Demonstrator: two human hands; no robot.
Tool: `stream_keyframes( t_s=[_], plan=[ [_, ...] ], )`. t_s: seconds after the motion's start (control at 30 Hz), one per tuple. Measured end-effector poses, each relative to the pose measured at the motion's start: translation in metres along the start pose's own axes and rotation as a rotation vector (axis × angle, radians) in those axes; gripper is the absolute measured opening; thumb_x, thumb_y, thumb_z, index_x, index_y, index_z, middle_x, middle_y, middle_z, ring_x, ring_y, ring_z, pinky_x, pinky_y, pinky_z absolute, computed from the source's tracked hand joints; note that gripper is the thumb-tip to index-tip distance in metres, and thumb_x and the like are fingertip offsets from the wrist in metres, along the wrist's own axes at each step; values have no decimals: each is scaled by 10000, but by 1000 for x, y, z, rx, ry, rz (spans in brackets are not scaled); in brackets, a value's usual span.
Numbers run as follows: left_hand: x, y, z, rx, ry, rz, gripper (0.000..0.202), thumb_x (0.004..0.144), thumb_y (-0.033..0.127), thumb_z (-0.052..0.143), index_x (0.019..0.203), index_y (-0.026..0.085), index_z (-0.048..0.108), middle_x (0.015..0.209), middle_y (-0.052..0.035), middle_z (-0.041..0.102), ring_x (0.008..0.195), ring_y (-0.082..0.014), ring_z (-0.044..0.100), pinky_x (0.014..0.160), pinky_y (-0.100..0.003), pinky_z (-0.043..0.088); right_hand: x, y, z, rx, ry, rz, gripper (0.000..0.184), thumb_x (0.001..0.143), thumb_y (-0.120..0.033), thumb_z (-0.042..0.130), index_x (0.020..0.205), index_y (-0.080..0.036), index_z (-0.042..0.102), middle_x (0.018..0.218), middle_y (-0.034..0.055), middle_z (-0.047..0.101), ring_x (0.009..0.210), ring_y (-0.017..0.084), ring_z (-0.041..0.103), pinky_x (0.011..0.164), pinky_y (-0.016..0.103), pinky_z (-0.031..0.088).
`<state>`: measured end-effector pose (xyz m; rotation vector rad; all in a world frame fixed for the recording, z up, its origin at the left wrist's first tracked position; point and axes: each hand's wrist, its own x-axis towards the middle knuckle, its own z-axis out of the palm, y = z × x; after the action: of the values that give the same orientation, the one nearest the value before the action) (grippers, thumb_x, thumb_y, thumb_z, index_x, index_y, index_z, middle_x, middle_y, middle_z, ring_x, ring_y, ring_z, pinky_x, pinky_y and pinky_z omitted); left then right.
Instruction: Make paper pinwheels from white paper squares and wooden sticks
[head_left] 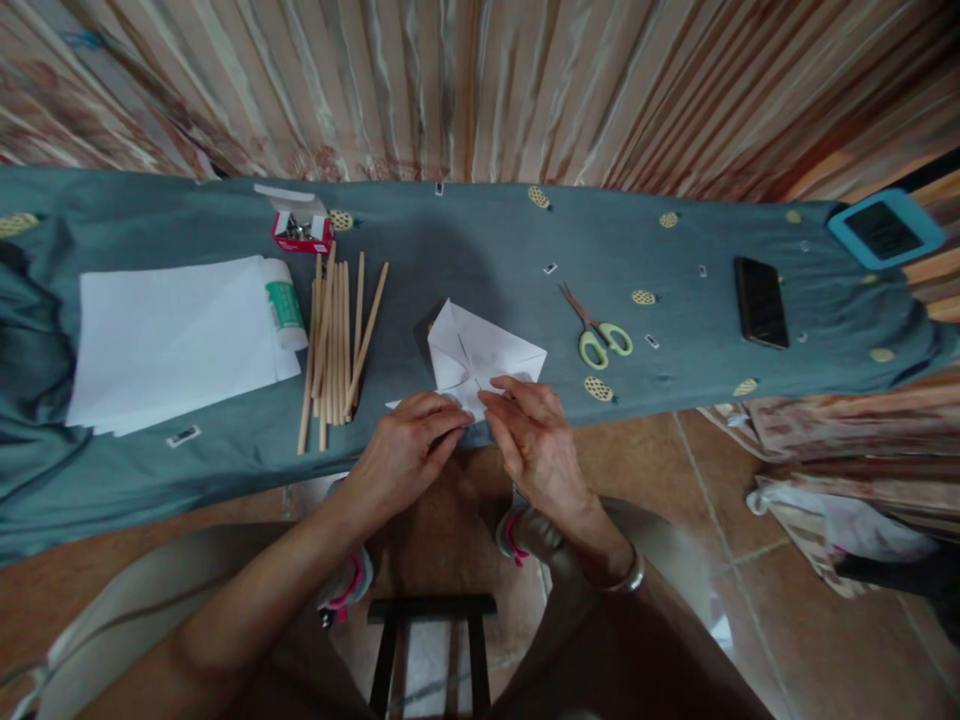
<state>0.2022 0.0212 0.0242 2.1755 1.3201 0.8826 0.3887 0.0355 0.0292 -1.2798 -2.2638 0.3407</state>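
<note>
A partly folded white paper (495,345) with creases and raised flaps lies near the front edge of the cloth-covered table. My left hand (409,450) is closed, its thumb and fingers pinching the paper's near edge on the left. Close beside it, my right hand (540,440) grips the near right part of the same paper, its fingers resting over the surface. The fingertips of both hands almost meet at the paper's lower middle. What lies under the fingers is hidden. Scissors with green handles (596,335) rest to the right, blades apart.
Several wooden sticks (341,340) lie left of the paper. Farther left are white sheets (172,340) with a glue stick (283,303) on them. A red box (302,230) of small metal pieces stands behind. A phone (761,302) and a blue-framed device (886,230) lie right.
</note>
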Motion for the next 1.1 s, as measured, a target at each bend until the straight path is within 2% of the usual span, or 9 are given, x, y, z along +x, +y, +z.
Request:
stream_keyframes(
  t_s=[0.27,0.57,0.87,1.1],
  plan=[
    [4,-1,-1,-55,-12,-28,178,877,128,539,945,174,697,935,-54,712,883,-172,663,821,-323,545,0,1,3,-37,0,-26,282,941,-185,458,1135,-177,663,1251,110,604,1134,262,524,940,445,476],
    [5,-3,-1,-99,-14,-36,175,860,110,552,935,183,692,921,-43,716,895,-173,670,830,-326,545,0,1,7,-24,-23,-1,307,940,-193,437,1164,-205,647,1300,102,562,1175,270,496,938,465,475],
    [8,-2,-2,-111,-38,-67,169,847,93,563,915,167,699,924,-48,719,895,-172,675,844,-313,535,3,-1,8,-41,-10,-17,294,945,-177,431,1143,-174,649,1283,123,574,1156,272,501,936,465,477],
    [7,-3,-1,-119,-27,-75,169,845,97,567,914,179,697,923,-40,721,895,-173,676,839,-314,539,4,-2,10,-60,-28,7,322,939,-166,414,1187,-216,612,1309,97,554,1176,272,490,947,466,468]
  ],
)
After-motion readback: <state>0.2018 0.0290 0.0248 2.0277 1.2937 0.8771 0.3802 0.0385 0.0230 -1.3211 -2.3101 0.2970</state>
